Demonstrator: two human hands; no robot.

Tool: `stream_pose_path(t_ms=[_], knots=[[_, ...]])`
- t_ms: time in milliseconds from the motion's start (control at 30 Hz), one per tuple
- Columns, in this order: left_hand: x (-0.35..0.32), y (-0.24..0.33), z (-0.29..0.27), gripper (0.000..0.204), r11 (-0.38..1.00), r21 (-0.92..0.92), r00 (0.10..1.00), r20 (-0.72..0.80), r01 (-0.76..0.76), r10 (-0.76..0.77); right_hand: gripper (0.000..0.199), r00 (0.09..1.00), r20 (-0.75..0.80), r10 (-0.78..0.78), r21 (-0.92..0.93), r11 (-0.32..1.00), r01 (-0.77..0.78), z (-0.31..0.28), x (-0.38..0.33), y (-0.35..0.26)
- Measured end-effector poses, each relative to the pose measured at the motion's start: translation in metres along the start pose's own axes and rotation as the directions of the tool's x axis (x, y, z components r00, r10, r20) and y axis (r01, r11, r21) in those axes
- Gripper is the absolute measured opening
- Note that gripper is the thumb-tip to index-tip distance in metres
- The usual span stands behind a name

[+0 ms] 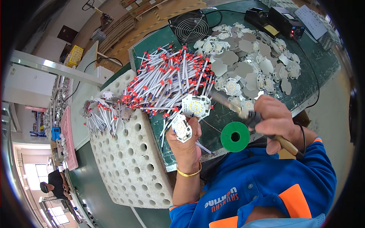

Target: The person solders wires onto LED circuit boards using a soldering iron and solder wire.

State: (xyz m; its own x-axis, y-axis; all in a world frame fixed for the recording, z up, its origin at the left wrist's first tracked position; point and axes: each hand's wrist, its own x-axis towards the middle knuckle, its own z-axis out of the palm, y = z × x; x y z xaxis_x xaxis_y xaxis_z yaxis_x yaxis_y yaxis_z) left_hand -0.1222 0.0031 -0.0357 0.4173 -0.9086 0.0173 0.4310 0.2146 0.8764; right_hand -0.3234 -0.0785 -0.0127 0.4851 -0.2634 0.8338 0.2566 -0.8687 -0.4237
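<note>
A: How far along are we judging the work?

B: Partway. At ten o'clock from our left hand, a wired-board cluster is lying on the perforated block, looking finished. Far more is waiting: loose wires at twelve, a board pile at one.

A: Fingers?

B: Left ones are pinching two white boards; right ones, at three, are gripping a soldering iron, tip blurring. We aren't managing to tell whether any joint is made.

A: Materials?

B: We're noting smooth white wires with red collars, flat grey angular board backs, foam-like block with round holes, glossy green spool at three, scuffed green worktop.
</note>
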Motion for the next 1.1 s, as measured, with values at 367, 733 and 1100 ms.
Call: stream_pose_path(t_ms=[367, 733, 1100], knots=[[-0.008, -0.005, 0.011, 0.009, 0.993, 0.09, 0.993, -0.079, -0.081, 0.089, 0.028, 1.0, 0.0, 0.025, 0.044, 0.999, -0.025, 0.005, -0.005, -0.011], [-0.009, -0.003, 0.013, 0.008, 0.991, 0.102, 0.992, -0.087, -0.085, 0.094, 0.031, 0.999, 0.042, 0.022, -0.013, 1.0, -0.022, 0.009, -0.001, -0.01], [-0.006, -0.005, 0.018, 0.008, 0.992, 0.064, 0.989, -0.1, -0.106, 0.112, 0.031, 0.999, -0.014, 0.038, -0.028, 0.999, -0.038, 0.013, -0.003, -0.007]])
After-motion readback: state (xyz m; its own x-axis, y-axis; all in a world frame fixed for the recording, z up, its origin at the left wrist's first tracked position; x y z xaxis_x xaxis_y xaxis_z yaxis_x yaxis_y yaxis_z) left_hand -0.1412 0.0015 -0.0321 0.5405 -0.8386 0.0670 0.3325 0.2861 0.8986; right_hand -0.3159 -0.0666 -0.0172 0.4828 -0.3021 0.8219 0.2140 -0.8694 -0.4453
